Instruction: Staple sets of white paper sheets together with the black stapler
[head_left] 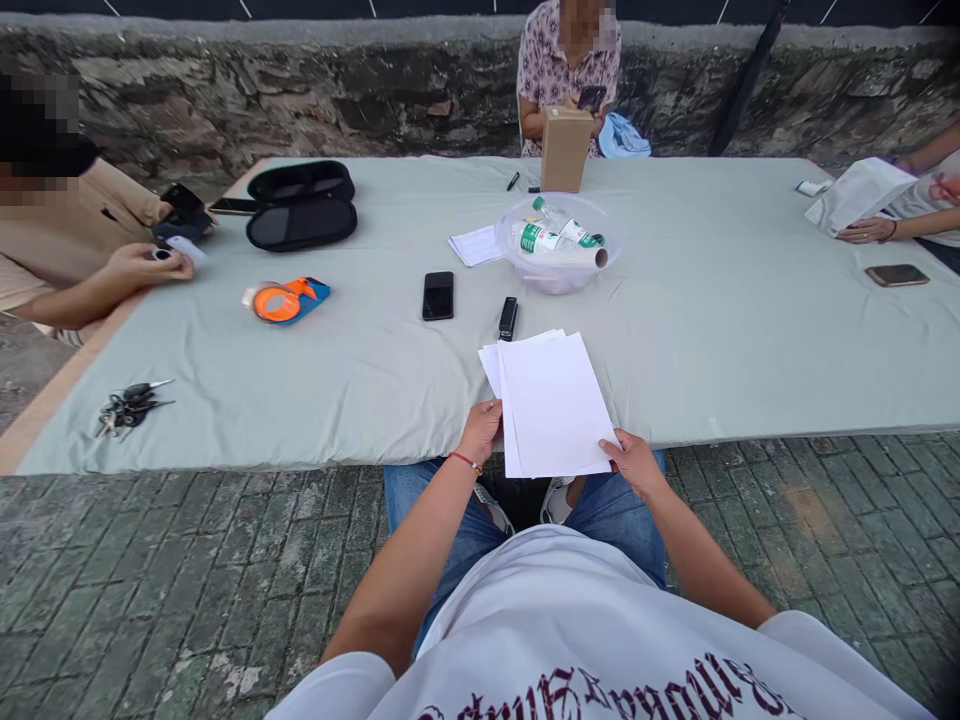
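Observation:
Several white paper sheets [559, 405] lie slightly fanned over the near edge of the table, between my two hands. My left hand [481, 432] grips their left edge, its fingers partly hidden beneath the paper. At the lower right corner, my right hand [628, 460] pinches the sheets with the thumb on top. Just beyond the papers is a black stapler [508, 318], close to their far edge. A black phone [438, 296] rests to the left of the stapler.
A purple basin [559, 278] holds bottles and a roll. Behind it stands a cardboard box [565, 150]. Leftward are an orange tape dispenser [279, 302], keys [129, 408] and an open black case [301, 225]. People sit at the left, far side and right.

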